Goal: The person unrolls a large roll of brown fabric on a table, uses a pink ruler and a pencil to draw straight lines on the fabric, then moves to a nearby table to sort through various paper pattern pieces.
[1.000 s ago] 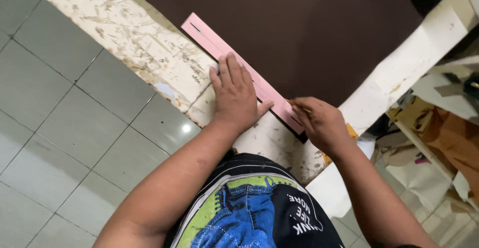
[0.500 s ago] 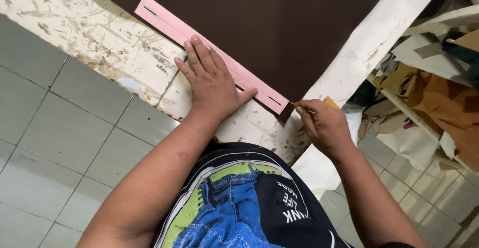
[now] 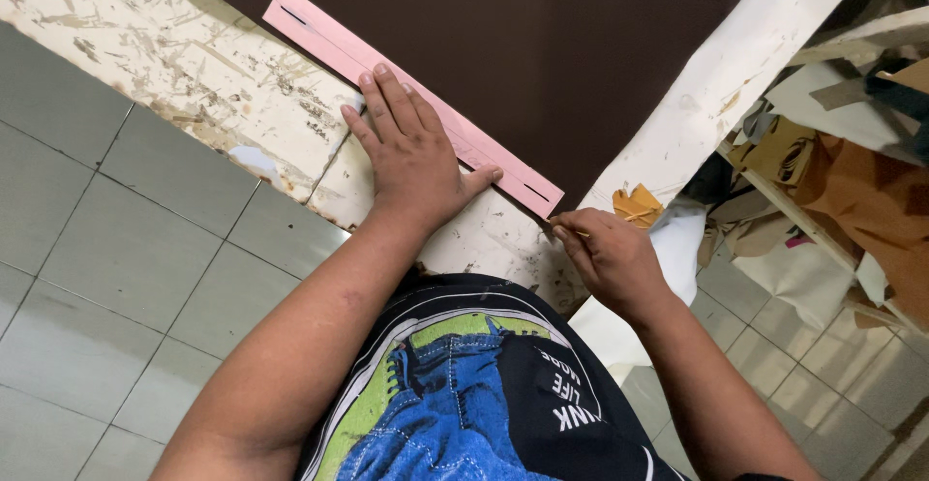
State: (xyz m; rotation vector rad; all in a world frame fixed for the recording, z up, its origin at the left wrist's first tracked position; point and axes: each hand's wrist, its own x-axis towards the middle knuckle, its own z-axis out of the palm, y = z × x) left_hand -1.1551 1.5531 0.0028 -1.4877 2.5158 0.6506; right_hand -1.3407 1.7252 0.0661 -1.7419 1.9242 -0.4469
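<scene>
Dark brown sheet (image 3: 542,45) covers the worn white table (image 3: 164,55); pink template strip (image 3: 406,94) lies along its near edge, long axis upper-left to lower-right. Left hand (image 3: 411,157) presses flat on the strip, fingers spread. Right hand (image 3: 610,254), pinched around a thin yellow-handled tool (image 3: 619,218), sits at the strip's lower-right end, near the table edge.

Worn white workbench (image 3: 194,75), paint scratched and chipped along the near edge, above a grey tiled floor (image 3: 116,278). Large dark brown sheet (image 3: 542,45) spread over the far part of the surface. 1 long pink strip (image 3: 426,113) laid along the sheet's near edge, slit at each end. Left hand (image 3: 411,157) flat on the strip.
</scene>
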